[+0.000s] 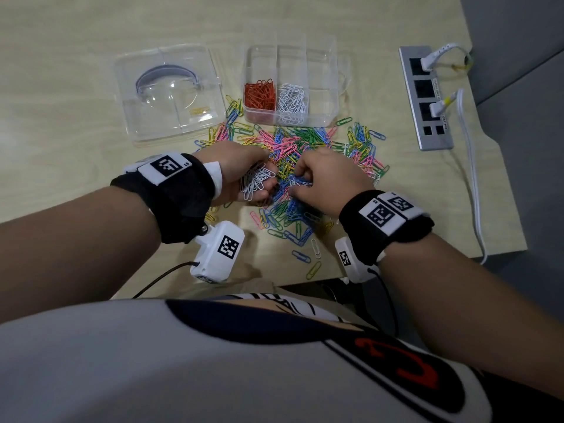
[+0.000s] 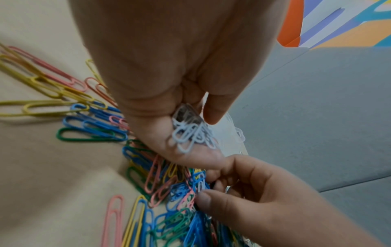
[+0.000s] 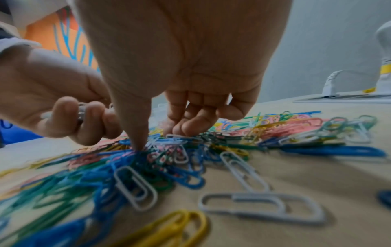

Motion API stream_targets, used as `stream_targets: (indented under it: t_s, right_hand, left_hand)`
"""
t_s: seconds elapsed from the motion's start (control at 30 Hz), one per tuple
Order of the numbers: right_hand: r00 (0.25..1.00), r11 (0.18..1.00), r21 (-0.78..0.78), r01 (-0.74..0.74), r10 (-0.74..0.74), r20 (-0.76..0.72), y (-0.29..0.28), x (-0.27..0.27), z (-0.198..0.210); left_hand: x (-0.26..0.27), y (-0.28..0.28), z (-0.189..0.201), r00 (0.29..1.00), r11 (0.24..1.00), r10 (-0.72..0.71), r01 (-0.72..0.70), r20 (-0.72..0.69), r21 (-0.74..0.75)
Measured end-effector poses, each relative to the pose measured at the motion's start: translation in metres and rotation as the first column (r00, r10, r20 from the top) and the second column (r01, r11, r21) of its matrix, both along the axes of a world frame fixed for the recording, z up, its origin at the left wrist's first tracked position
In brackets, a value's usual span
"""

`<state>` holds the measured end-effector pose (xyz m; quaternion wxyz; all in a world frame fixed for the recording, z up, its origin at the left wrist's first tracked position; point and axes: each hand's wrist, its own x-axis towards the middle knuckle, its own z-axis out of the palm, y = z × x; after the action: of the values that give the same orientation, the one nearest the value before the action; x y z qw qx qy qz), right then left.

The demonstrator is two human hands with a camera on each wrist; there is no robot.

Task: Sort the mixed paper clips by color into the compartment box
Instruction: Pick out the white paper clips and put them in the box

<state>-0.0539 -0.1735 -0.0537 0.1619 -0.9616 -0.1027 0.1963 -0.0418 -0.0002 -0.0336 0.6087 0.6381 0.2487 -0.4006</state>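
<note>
While left hand (image 1: 241,175) clasps white clips (image 1: 254,183); right hand (image 1: 328,175) pinches mixed pile (image 1: 300,154); labels unreadable

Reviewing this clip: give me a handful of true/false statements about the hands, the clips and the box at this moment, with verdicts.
1. The left hand holds a bunch of white clips. True.
2. The compartment box already holds blue clips. False: only orange clips and white ones.
3. The right hand is down at the mixed pile. True.
4. The clear lid sits right of the box. False: it lies to its left.
</note>
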Motion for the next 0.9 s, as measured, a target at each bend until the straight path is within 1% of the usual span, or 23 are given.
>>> stream_targets:
  t_s: [0.27,0.43,0.53,0.6,0.67,0.73,0.8,0.9]
  right_hand:
    - [0.998,0.999,-0.050,-0.006,0.009,0.057,0.003,0.001,-0.003]
    - [0.992,0.999,-0.002,0.041,-0.040,0.123,-0.003,0.005,0.005]
    - [0.982,0.999,-0.005,0.042,-0.041,0.183,-0.006,0.007,0.011]
    - [0.972,0.999,0.045,0.029,-0.039,0.230,-0.004,0.006,0.015]
    - [0.970,0.980,0.197,0.025,-0.071,0.232,0.000,0.003,0.018]
    - [0.976,0.941,0.338,0.016,-0.089,0.200,0.007,-0.001,0.021]
    - [0.980,0.926,0.377,-0.023,-0.053,0.190,0.011,-0.005,0.021]
    - [0.984,0.925,0.375,-0.067,-0.002,0.181,0.009,-0.010,0.021]
  left_hand:
    - [0.002,0.001,0.003,1.000,1.000,-0.001,0.001,-0.010,-0.006]
    - [0.000,0.002,0.000,1.000,1.000,-0.001,0.001,0.002,0.000]
    - [0.000,0.000,-0.001,1.000,1.000,-0.011,0.011,0.003,0.004]
    - [-0.001,-0.003,-0.001,1.000,1.000,-0.025,0.025,0.002,-0.003]
    - [-0.002,-0.005,-0.002,1.000,0.999,-0.029,0.029,-0.001,-0.018]
    - [-0.003,-0.008,-0.003,0.999,0.998,-0.040,0.039,-0.005,-0.049]
    - [-0.004,-0.011,-0.003,0.998,0.996,-0.058,0.058,0.004,-0.068]
    - [-0.005,-0.011,-0.004,0.998,0.994,-0.065,0.065,0.003,-0.084]
